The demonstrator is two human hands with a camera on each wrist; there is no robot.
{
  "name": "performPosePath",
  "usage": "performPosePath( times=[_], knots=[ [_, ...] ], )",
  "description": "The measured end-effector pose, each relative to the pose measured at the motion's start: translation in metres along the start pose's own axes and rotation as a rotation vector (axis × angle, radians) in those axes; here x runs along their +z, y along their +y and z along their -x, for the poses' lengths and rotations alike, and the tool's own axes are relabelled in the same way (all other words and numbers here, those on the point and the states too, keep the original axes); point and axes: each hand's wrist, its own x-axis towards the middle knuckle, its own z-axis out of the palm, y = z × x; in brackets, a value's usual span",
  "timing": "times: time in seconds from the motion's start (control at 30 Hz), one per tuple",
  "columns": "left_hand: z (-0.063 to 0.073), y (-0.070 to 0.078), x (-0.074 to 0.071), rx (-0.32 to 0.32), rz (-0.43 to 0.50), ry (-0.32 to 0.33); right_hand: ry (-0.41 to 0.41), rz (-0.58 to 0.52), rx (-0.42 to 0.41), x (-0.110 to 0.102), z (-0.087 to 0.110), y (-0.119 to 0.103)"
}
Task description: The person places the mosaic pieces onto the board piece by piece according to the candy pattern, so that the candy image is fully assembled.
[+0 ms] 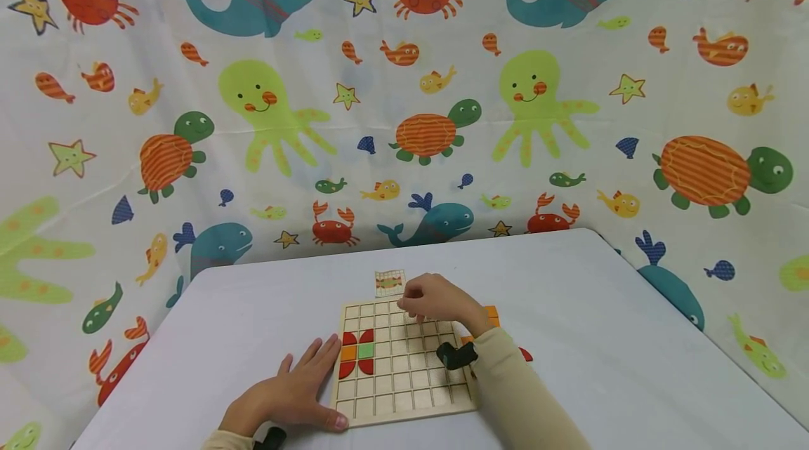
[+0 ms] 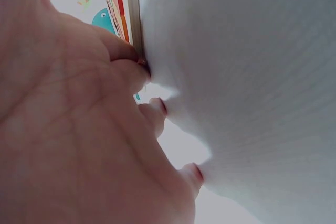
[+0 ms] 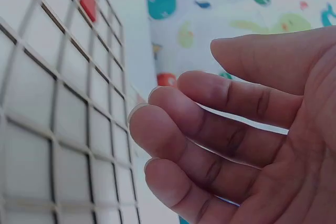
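A square wooden grid board [image 1: 404,366] lies on the table. My left hand [image 1: 293,390] rests at the board's left edge, fingers spread flat on the cloth. In the left wrist view that hand's palm [image 2: 79,114] and fingertips touch the white cloth. My right hand [image 1: 439,298] hovers over the board's far right part, fingers loosely bent and holding nothing, as the right wrist view of its fingers [image 3: 210,129] shows. Red quarter-round tiles [image 1: 347,368], an orange square tile [image 1: 349,353] and a green square tile [image 1: 366,350] sit in cells at the board's left.
Beyond the board lies a small pattern card [image 1: 388,283] with a printed grid. Orange tiles [image 1: 491,312] and a red tile [image 1: 526,354] lie right of the board, partly hidden by my right forearm. A curtain [image 1: 379,99] with sea animals hangs behind the white table [image 1: 253,309].
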Motion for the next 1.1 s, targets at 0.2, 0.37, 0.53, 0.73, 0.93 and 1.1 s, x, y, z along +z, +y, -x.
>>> performPosePath(
  times=[0.2, 0.37, 0.53, 0.73, 0.93, 1.1],
  knots=[
    [-0.001, 0.000, 0.000, -0.004, -0.010, -0.003, 0.050, -0.064, 0.034, -0.024, 0.010, 0.014],
    [-0.001, 0.000, 0.000, -0.010, -0.010, -0.004, 0.092, -0.119, 0.076, -0.040, 0.018, 0.024],
    [-0.001, -0.001, 0.001, -0.013, -0.008, -0.001, 0.160, -0.125, 0.143, -0.052, 0.026, 0.034],
    [-0.001, 0.000, 0.001, -0.017, 0.001, 0.002, 0.197, -0.103, 0.227, -0.063, 0.038, 0.047],
    [-0.001, -0.001, 0.000, -0.007, -0.011, 0.001, 0.186, -0.019, 0.320, -0.072, 0.053, 0.060],
    [-0.002, -0.001, 0.000, -0.003, -0.011, -0.001, 0.136, 0.066, 0.438, -0.076, 0.062, 0.071]
  ],
)
